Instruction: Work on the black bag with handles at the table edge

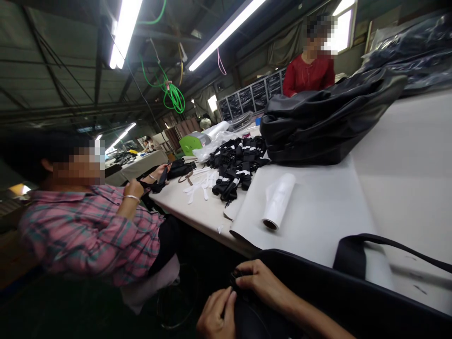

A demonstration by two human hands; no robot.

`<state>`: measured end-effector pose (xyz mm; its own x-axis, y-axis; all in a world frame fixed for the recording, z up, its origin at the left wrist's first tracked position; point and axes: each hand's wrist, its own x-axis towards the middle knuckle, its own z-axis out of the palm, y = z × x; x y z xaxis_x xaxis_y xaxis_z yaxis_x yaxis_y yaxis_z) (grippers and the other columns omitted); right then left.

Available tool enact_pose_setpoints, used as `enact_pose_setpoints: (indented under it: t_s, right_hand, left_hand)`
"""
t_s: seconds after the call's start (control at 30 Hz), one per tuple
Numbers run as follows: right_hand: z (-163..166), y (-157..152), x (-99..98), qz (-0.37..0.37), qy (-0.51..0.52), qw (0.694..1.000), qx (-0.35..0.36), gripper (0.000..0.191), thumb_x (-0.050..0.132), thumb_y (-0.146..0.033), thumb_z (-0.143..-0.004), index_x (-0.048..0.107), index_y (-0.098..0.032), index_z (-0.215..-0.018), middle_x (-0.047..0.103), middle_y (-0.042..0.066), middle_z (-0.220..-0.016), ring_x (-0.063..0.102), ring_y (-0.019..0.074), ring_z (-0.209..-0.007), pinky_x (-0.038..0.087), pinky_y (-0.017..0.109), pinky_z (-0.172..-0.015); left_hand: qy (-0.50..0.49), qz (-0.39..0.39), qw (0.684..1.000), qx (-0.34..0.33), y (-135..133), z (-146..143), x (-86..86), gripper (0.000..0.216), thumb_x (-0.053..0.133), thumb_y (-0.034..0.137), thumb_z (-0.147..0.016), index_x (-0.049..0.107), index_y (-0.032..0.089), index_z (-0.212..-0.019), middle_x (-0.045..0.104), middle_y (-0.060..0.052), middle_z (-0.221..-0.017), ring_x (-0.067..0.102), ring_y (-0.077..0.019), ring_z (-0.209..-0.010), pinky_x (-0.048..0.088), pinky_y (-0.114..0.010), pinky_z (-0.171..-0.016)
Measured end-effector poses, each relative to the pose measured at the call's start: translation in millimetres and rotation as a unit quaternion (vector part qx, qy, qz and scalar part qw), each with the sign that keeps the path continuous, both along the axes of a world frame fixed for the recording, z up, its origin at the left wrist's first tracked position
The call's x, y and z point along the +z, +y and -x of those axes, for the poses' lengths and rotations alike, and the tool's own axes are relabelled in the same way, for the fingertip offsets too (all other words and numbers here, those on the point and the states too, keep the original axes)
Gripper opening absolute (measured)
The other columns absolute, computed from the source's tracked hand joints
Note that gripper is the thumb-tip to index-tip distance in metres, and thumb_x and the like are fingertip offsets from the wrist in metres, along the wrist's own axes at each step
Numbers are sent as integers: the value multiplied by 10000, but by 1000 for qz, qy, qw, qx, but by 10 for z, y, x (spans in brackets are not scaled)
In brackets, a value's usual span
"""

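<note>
A black bag (328,294) lies over the near edge of the white table (399,174) at the bottom of the view, its black strap (356,252) looping up onto the tabletop. My left hand (214,314) grips the bag's dark edge at the bottom centre, fingers curled onto the fabric. My right hand (260,281) is just above and to the right. Its fingers are closed on the same edge, and its forearm runs off to the lower right. What exactly is pinched between the fingers is too dark to make out.
A white roll (278,200) lies on a white sheet ahead. Behind it are a heap of black straps (236,165) and a pile of black bags (318,125). A person in a pink plaid shirt (88,230) sits at left; a person in red (309,73) stands far back.
</note>
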<state>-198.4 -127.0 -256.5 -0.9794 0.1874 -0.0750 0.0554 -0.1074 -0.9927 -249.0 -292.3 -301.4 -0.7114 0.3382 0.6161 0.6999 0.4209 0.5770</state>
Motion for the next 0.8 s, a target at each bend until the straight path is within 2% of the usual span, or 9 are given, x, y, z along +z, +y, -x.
enact_pose_setpoints:
  t_s: [0.23,0.37,0.43,0.47,0.53,0.57,0.63,0.7,0.8]
  right_hand:
    - [-68,67,60,44,-71,994,67,235,550,-284,-535,689,-143,-664,499,-9,-492,395,121,-389,294,230,-387]
    - [-190,49,56,48,-54,994,77,275,595,-329,-606,732,-127,-733,502,-17,-527,381,103,-412,314,215,-395]
    - [-341,81,101,45,-29,996,70,443,690,-418,-685,759,-120,-1006,601,3,-699,498,122,-567,427,217,-517]
    - [-445,118,139,43,-23,996,73,611,737,-481,-716,703,-127,-1212,656,30,-863,579,152,-726,487,228,-638]
    - [-704,223,224,43,-34,994,93,921,802,-589,-729,491,-152,-1477,643,84,-1196,589,222,-1090,494,262,-899]
    - [-848,279,258,51,-49,992,105,965,817,-614,-729,456,-163,-1502,615,96,-1277,552,239,-1188,467,268,-968]
    - [-1137,368,288,99,-86,984,119,816,850,-613,-708,618,-159,-1345,656,87,-1178,596,229,-1101,476,254,-921]
    - [-1389,399,262,157,-128,975,90,616,897,-598,-635,748,-127,-1003,674,49,-897,609,155,-808,470,206,-736]
    - [-1638,360,173,182,-167,969,21,521,913,-564,-557,710,-110,-712,605,8,-686,493,78,-609,390,164,-592]
  left_hand:
    - [8,-9,1000,-14,3,-101,14,190,639,316,-940,802,243,-874,768,-17,-829,728,-160,-772,541,-211,-768]
    - [-73,-32,997,-23,-16,-58,45,203,651,371,-915,795,259,-826,755,-7,-810,717,-154,-765,531,-204,-755]
    - [-166,-39,985,-17,-41,16,86,269,676,486,-868,789,250,-809,755,-27,-827,717,-189,-802,541,-234,-771]
    - [-222,-38,974,-15,-53,56,114,331,691,554,-828,788,238,-814,758,-43,-845,717,-215,-830,550,-255,-783]
    - [-327,-36,944,-19,-63,121,176,464,729,655,-724,785,205,-825,764,-74,-873,714,-263,-870,563,-293,-796]
    - [-360,-40,932,-17,-57,140,208,508,744,676,-683,781,190,-827,763,-80,-871,710,-275,-873,565,-303,-795]
    - [-380,-59,923,-2,-25,150,270,538,752,681,-648,768,174,-826,756,-77,-865,699,-283,-887,557,-314,-817]
    - [-377,-62,924,18,23,136,328,553,743,689,-632,757,172,-828,751,-71,-866,690,-291,-904,547,-332,-840]
    - [-376,-21,926,-1,100,77,426,589,757,694,-606,746,175,-884,748,-75,-921,688,-301,-938,543,-357,-871]
